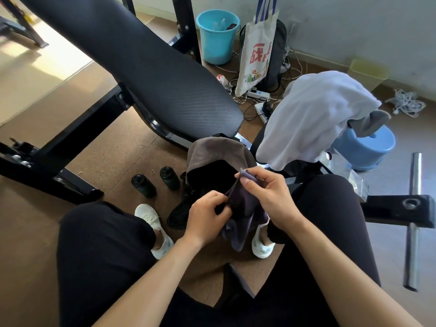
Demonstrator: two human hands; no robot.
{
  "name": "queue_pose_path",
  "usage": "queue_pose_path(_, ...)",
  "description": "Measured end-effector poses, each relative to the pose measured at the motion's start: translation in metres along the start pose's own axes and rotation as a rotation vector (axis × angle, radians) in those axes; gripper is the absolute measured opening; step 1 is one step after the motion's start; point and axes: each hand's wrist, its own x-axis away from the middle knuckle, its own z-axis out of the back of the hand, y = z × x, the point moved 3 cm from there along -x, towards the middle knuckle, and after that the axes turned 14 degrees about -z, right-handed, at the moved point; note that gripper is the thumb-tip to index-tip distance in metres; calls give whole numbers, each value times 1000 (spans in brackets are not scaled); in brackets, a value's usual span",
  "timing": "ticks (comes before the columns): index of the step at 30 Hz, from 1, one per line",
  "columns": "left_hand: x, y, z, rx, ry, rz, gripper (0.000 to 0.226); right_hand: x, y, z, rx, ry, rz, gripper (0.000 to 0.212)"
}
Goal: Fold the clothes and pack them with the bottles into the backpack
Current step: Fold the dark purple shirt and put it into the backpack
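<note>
Small dark purple garment [238,208] is held in mid-air between the knees. Its top edge is pinched by the right hand [266,197], and it is gripped lower down by the left hand [207,215]. Both are closed on the fabric. No fold is formed yet.

Risks:
- No flat surface is under the garment and the fabric is limp, so a fold is likely to slip or bunch once 1 grip is released.
- The loose lower end hangs near the white shoes [155,230] and the floor, so dirt could be picked up.
- 1 dark bottle [143,185] and a 2nd bottle [169,178] are stood upright on the floor, near the left foot and the backpack [181,214]. They could be tipped by a foot or by the bag being dragged.
- White garment [313,119] is draped over the bench end, with the grey garment [368,122] partly under it above the blue stool [368,149]. Either could slide off.

Containers:
- Backpack: on the floor ahead of the feet, top covered by a brown-grey cloth [212,152]. The interior is dark and its contents cannot be told.
- Blue bucket [218,48]: pale items and 1 dark item inside, not identifiable.
- Tote bag [257,50]: contents hidden.
</note>
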Motion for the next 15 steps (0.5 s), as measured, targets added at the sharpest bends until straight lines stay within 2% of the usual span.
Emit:
queue_pose_path(3,2,-11,-1,-49,-62,61,23,-4,-17,8,-38,17,32,13)
queue_pose_path(6,3,-15,-1,-50,-56,94,25,-7,-32,15,-106,52,39,16)
queue_pose_path(9,1,-9,1,-28,51,15,16,-7,-42,19,-134,85,56,15)
queue_pose_path(12,-1,-1,10,59,210,-56,23,-10,-46,25,-128,144,61,14)
queue_pose_path(15,-1,4,19,117,279,-68,26,-15,-49,38,-125,254,67,13)
